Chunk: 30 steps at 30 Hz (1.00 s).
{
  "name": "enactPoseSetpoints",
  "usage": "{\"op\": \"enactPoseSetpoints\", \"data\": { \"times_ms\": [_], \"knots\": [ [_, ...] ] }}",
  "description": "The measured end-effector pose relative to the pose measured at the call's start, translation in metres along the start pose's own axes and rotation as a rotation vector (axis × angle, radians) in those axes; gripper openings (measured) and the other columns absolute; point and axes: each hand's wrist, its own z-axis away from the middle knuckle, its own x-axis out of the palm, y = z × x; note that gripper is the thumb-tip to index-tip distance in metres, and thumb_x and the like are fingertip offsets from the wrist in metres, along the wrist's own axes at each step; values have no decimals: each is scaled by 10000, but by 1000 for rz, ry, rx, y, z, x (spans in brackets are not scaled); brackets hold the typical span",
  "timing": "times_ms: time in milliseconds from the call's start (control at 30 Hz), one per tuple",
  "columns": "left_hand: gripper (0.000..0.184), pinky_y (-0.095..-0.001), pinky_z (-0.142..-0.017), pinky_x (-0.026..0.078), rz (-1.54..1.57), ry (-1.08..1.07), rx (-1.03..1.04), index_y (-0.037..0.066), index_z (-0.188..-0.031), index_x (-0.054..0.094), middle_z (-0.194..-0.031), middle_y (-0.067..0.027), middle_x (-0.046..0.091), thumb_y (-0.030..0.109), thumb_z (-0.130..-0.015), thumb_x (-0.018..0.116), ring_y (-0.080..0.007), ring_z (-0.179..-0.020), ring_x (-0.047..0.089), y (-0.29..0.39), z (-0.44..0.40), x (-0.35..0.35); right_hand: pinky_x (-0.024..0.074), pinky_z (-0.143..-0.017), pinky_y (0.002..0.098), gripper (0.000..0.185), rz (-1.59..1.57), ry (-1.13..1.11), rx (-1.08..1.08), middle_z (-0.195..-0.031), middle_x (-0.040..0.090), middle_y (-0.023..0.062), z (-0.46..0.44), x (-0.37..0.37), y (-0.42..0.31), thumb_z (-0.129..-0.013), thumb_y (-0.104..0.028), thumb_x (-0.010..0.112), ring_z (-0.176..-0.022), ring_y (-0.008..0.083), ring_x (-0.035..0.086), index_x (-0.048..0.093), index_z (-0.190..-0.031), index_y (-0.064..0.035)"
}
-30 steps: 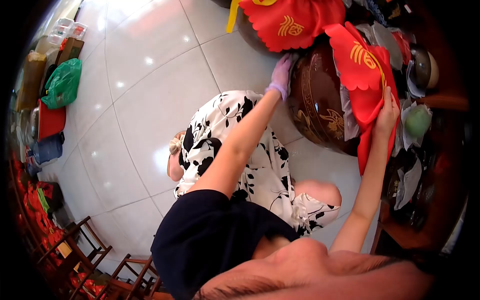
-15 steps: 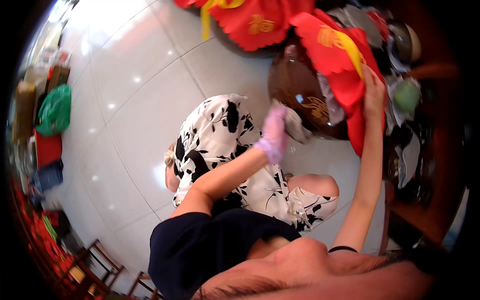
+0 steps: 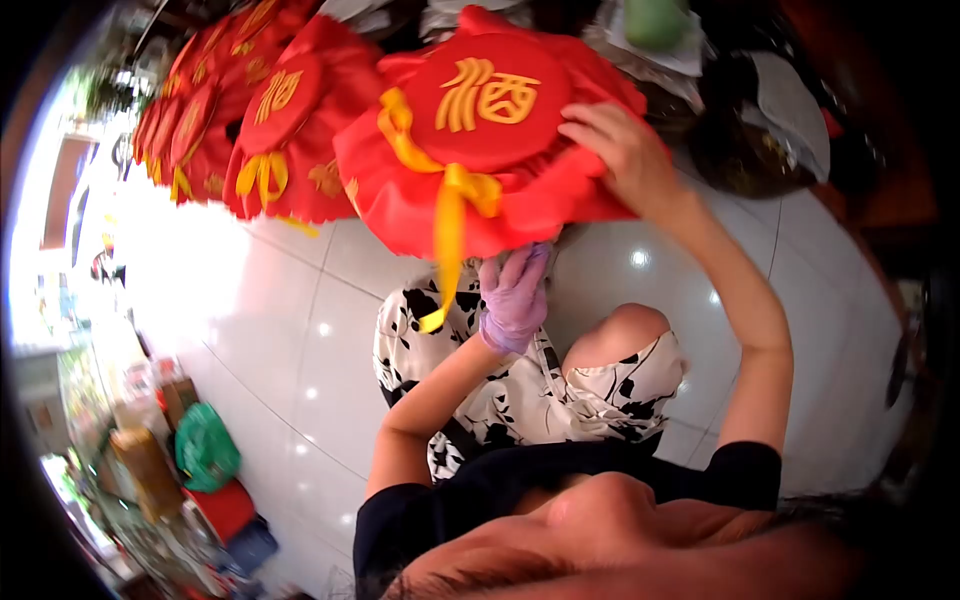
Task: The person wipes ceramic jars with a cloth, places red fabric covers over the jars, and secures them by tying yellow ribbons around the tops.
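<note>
A red cloth cover with yellow characters on its round top (image 3: pixel 490 95) fills the upper middle, a yellow ribbon (image 3: pixel 455 210) tied at its side. My bare right hand (image 3: pixel 610 145) rests on the right of this top, fingers a little apart. Below the cover's front edge is my left hand (image 3: pixel 513 295) in a thin purple glove, fingers bent upward and tips partly hidden. What they hold against the jar is not clear. The jar's body is mostly hidden under the cloth.
More red-covered jars (image 3: pixel 280 110) stand in a row at the upper left. A dark glossy vessel (image 3: pixel 745 150) and a green round object (image 3: pixel 655 22) are at the upper right. A green bag (image 3: pixel 207 447) and a red box (image 3: pixel 222 510) sit at the lower left.
The view has turned toward the row of jars. The raised cover now lies over the jar top. My right hand has moved from its lifted cloth onto the top; the grey cloth by my left hand is no longer clearly visible.
</note>
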Motion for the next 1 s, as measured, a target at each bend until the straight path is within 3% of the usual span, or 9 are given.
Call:
{"op": "enactPoseSetpoints", "data": {
  "times_ms": [167, 267, 300, 367, 467, 533, 667, 800, 1000],
  "knots": [
    [374, -380, -791, 399, -232, -442, 287, 87, -1022, 568, -1071, -71, 510, 114, -654, 501, -298, -1084, 406, 25, -81, 13, 473, -731, 351, 214, -52, 152, 185, -900, 629, 95, -59, -15, 38, -720, -85, 533, -827, 260, 600, 629, -911, -89],
    [420, -390, -778, 404, -356, -477, 394, 42, -1079, 520, -1059, -93, 518, 124, -668, 498, -290, -1088, 410, 46, -115, 56, 480, -674, 396, 225, -122, 244, 113, -813, 626, 114, -74, -12, 35, -700, -117, 503, -772, 285, 604, 638, -878, -142],
    [420, -390, -778, 404, -346, -489, 410, 42, -1079, 520, -1059, -93, 518, 124, -668, 498, -290, -1088, 410, 49, -113, 77, 441, -816, 349, 288, -159, 79, 169, -1009, 599, 97, -69, -27, 20, -706, -99, 570, -938, 252, 561, 593, -992, -73],
    [390, -396, -801, 394, -543, -486, 768, -8, -1086, 497, -1069, -124, 514, 114, -716, 478, -300, -1091, 409, 42, -84, 132, 407, -868, 353, 348, -122, 104, 69, -1077, 559, 90, -56, -22, 17, -686, -77, 599, -1023, 245, 507, 569, -1032, -51],
    [407, -426, -998, 267, -232, -686, 382, -42, -1188, 418, -1257, -160, 409, 127, -820, 375, -269, -1202, 342, -7, 1, 236, 425, -849, 363, 346, -98, 317, -4, -1076, 535, 86, -22, -20, 21, -674, -68, 612, -982, 256, 517, 575, -1017, -44],
    [404, -415, -1023, 230, -755, -923, 674, -64, -1188, 416, -1267, -174, 403, 117, -831, 369, -257, -1213, 333, 2, 12, 212, 422, -851, 361, 345, -75, 366, 35, -1080, 533, 86, 13, -33, 22, -673, -71, 618, -983, 257, 515, 575, -1014, -40],
    [409, -391, -964, 263, -642, -1054, 692, -56, -1187, 410, -1224, -163, 421, 109, -813, 401, -245, -1146, 363, -39, 60, 162, 459, -769, 330, 262, -220, 441, 227, -992, 572, 85, 83, -47, 34, -695, -74, 641, -881, 251, 555, 586, -948, -32],
    [423, -359, -885, 308, -474, -1196, 510, -45, -1185, 402, -1168, -149, 445, 98, -789, 444, -229, -1056, 403, -94, 62, 94, 469, -695, 291, 214, -545, 383, 429, -939, 589, 82, 98, -55, 23, -721, -55, 641, -790, 202, 567, 586, -924, -20],
    [458, -310, -767, 374, 44, -992, -305, -29, -1182, 390, -1084, -128, 481, 82, -754, 508, -205, -921, 463, -171, 20, -65, 472, -656, 280, 210, -672, 191, 98, -912, 591, 92, 14, -51, -44, -715, -54, 648, -723, 200, 567, 587, -910, -7]
  ]
}}
